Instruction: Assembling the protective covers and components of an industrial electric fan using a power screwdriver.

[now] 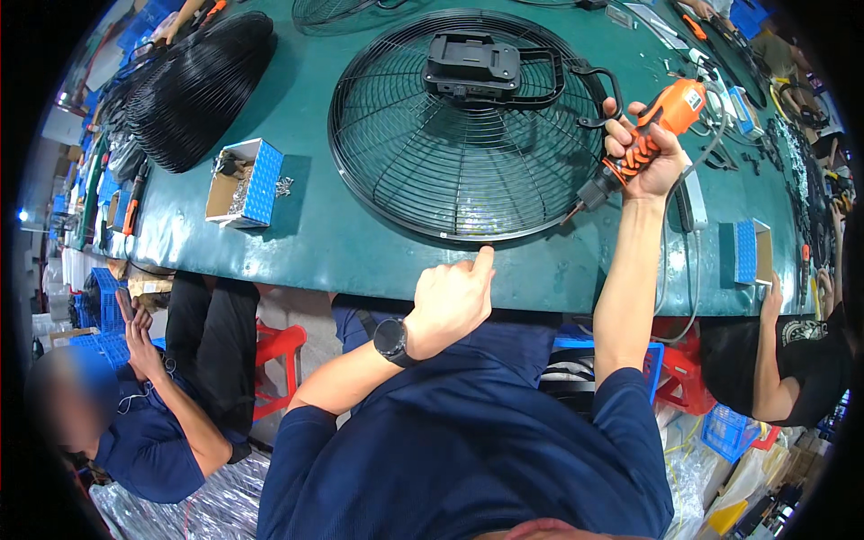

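A round black wire fan guard (396,175) lies on the green table, with a black box-like mount (472,65) and a black bracket handle (544,79) on top. My left hand (454,297) is at the guard's near edge. Its index finger points out to the rim; the other fingers curl under, hiding whatever they may hold. My right hand (652,166) grips an orange and black electric screwdriver (677,106) at the guard's right side. The tool is tilted, its bit pointing down-left beside the rim; whether it touches the rim I cannot tell.
Left of the guard stands an open blue box (261,184) of small metal parts, some spilled beside it. Stacked black wire guards (198,94) lie beyond. A grey cable (720,126) trails from the screwdriver. Another blue box (745,252) stands right. People sit on both sides.
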`<state>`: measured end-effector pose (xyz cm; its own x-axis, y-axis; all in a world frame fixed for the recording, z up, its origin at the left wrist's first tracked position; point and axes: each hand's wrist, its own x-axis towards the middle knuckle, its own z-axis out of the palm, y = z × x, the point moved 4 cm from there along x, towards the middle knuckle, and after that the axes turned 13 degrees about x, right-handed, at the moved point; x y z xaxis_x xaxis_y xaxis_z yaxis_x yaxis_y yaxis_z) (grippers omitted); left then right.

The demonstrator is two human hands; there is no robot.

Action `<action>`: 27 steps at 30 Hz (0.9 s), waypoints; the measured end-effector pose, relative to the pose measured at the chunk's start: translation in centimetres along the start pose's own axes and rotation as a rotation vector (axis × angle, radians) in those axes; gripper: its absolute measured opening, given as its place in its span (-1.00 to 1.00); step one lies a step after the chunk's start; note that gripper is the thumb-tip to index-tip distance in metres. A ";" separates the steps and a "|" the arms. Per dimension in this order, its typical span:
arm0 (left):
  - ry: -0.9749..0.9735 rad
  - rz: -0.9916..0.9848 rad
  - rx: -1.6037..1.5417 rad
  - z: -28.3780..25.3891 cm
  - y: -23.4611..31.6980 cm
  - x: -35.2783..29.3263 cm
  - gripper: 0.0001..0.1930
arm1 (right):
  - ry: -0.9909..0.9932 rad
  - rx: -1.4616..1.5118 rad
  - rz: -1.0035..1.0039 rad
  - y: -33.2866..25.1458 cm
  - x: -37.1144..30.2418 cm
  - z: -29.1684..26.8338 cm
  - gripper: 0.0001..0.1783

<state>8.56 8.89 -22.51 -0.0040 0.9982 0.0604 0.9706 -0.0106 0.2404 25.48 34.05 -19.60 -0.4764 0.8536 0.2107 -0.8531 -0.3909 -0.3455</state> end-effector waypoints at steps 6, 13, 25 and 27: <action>0.085 -0.053 -0.015 0.9 0.5 0.9 -0.87 | 0.056 0.005 0.025 0.3 0.2 -0.3 -0.62; 0.164 -0.130 -0.032 0.8 0.6 0.7 -0.88 | 0.145 -0.256 0.071 0.3 0.0 0.5 -0.71; 0.012 -0.219 -0.054 -1.0 -1.6 -1.8 -0.90 | 0.295 -0.197 0.069 -0.5 0.4 -1.5 -0.74; 0.078 -0.245 -0.102 -3.0 -3.7 -4.6 -0.92 | 0.290 -0.164 0.076 -0.5 0.5 -1.8 -0.74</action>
<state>4.31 4.12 -20.78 -0.2577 0.9642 0.0623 0.9092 0.2202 0.3533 26.09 35.30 -20.95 -0.4365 0.8960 -0.0822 -0.7607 -0.4163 -0.4980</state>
